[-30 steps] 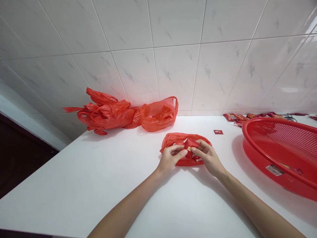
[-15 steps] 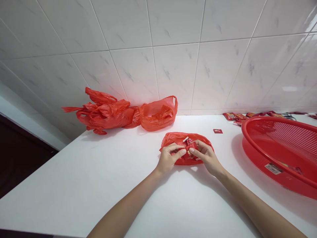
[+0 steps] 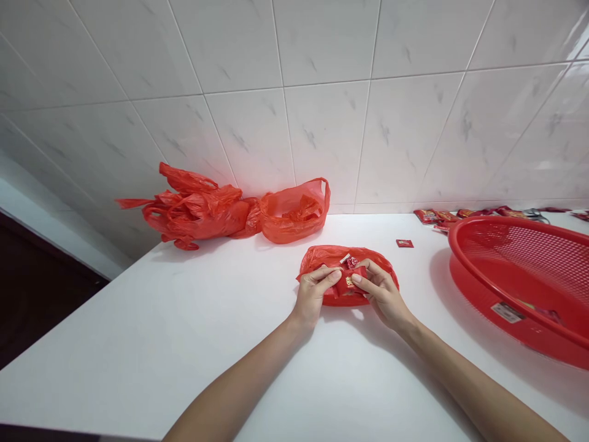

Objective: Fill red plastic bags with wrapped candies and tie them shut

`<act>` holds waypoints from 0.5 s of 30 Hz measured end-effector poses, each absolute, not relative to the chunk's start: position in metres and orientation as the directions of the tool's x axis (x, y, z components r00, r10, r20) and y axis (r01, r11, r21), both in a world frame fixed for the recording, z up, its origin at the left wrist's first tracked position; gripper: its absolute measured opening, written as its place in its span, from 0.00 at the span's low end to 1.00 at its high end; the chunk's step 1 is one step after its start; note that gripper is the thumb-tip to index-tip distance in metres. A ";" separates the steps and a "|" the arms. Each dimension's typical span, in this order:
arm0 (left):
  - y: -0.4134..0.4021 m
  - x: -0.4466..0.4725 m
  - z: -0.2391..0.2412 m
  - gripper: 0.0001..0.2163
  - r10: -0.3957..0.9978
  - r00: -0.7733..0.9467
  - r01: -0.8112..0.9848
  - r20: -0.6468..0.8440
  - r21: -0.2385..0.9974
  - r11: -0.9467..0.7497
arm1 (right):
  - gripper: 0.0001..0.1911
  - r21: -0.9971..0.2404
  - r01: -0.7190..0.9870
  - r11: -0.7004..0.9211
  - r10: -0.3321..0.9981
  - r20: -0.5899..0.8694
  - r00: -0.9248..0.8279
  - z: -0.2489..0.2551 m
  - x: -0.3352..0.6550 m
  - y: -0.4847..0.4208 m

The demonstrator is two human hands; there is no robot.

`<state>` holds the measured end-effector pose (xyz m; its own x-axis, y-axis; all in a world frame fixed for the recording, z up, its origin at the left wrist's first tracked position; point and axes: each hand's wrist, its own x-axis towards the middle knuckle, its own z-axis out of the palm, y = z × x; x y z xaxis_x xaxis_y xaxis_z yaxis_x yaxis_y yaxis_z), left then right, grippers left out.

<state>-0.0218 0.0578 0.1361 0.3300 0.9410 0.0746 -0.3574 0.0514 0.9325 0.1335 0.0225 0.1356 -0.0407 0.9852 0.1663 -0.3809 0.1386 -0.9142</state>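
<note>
Between my two hands is a small red packet (image 3: 348,282) with gold characters on it. The fingers of my left hand (image 3: 313,294) pinch its left edge, and my right hand (image 3: 385,294) grips its right side with thumb and fingers. Below the packet lies a red plastic bag (image 3: 322,253), spread low on the table with its mouth open. A dark red wrapper with white print (image 3: 350,261) shows inside the bag, just behind the held packet. My hands hide part of the bag's contents.
A large red plastic basket (image 3: 478,226) stands at the right, with a few small wrapped items inside. One small red packet (image 3: 405,244) lies on the white table (image 3: 161,344). Crumpled red bags (image 3: 197,212) and an open red bag (image 3: 288,230) sit against the tiled wall. More packets (image 3: 427,215) lie behind the basket.
The packet has turned so its gold-printed face shows more fully. My left fingers have shifted slightly, thumb and fingers closer together at its edge. Bags and basket look the same.
</note>
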 end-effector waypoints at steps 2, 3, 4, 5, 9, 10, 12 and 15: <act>0.056 -0.021 0.137 0.10 0.940 0.334 -0.385 0.070 0.921 0.068 | 0.13 -0.908 -0.391 0.150 0.984 0.175 -0.028 0.135 0.131 0.022; 0.056 -0.021 0.138 0.11 0.940 0.335 -0.390 0.067 0.918 0.073 | 0.13 -0.907 -0.391 0.155 0.984 0.177 -0.022 0.133 0.130 0.022; 0.056 -0.021 0.137 0.11 0.941 0.332 -0.386 0.068 0.920 0.070 | 0.12 -0.909 -0.386 0.160 0.984 0.178 -0.013 0.132 0.130 0.023; 0.057 -0.021 0.137 0.12 0.945 0.319 -0.372 0.071 0.926 0.056 | 0.12 -0.911 -0.378 0.165 0.984 0.178 0.000 0.130 0.130 0.023; 0.064 -0.025 0.131 0.13 0.979 0.189 -0.282 0.076 0.959 -0.020 | 0.15 -0.931 -0.322 0.172 0.982 0.135 0.134 0.125 0.137 0.027; 0.066 -0.026 0.130 0.13 0.986 0.148 -0.273 0.074 0.961 -0.031 | 0.16 -0.943 -0.291 0.164 0.978 0.118 0.170 0.124 0.140 0.028; 0.069 -0.027 0.127 0.12 0.993 0.095 -0.259 0.068 0.965 -0.041 | 0.19 -0.972 -0.184 0.144 0.976 0.108 0.190 0.124 0.145 0.030; 0.072 -0.029 0.124 0.08 0.994 0.075 -0.187 0.083 0.980 -0.068 | 0.21 -0.985 0.072 0.154 0.971 0.165 0.171 0.121 0.152 0.034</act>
<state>-0.0288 0.0719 0.1240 0.0755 0.9937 0.0833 -0.1871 -0.0679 0.9800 0.1518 0.0337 0.1215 0.1714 0.9714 0.1647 0.0723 0.1543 -0.9854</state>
